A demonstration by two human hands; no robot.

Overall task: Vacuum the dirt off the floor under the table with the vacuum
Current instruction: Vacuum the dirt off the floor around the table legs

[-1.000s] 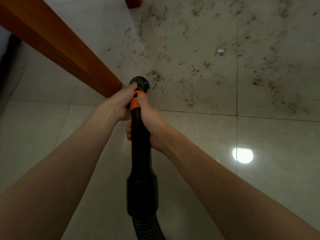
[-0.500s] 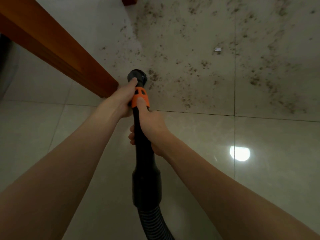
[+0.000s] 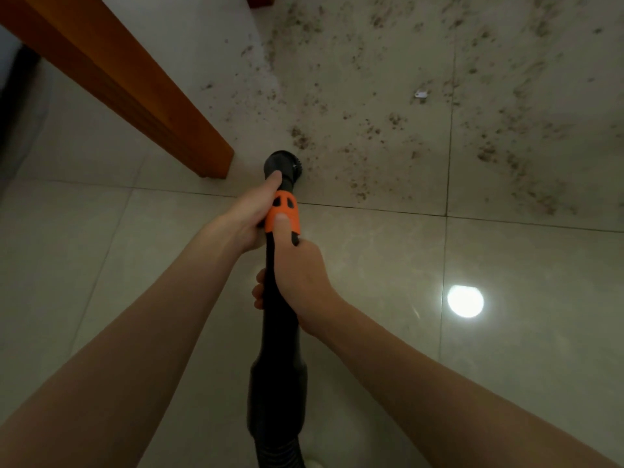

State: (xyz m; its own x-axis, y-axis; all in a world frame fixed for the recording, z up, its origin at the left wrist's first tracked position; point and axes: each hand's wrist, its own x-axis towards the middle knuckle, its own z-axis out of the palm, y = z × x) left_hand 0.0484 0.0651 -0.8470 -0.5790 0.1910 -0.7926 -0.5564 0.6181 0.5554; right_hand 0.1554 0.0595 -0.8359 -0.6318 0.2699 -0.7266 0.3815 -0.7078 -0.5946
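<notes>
A black vacuum wand (image 3: 277, 359) with an orange collar (image 3: 283, 214) points down at the tiled floor, its round nozzle (image 3: 282, 163) near a tile joint. My left hand (image 3: 246, 217) grips the wand just behind the nozzle, its thumb lying along the black tip. My right hand (image 3: 299, 282) grips the wand lower down, thumb pressed on the orange collar. Brown dirt (image 3: 378, 130) is scattered over the pale tiles beyond and to the right of the nozzle, and a dense patch (image 3: 300, 138) lies just past it. The ribbed hose (image 3: 280, 454) leaves the frame at the bottom.
An orange wooden table leg (image 3: 141, 96) slants from upper left and meets the floor just left of the nozzle. A second leg foot (image 3: 260, 0) shows at the top edge. A small white scrap (image 3: 421, 94) lies in the dirt. A lamp reflection (image 3: 465, 301) glares at right.
The nozzle has drawn back slightly toward me and to the right, leaving the dense dirt patch just ahead of it. Both hands keep the same hold.
</notes>
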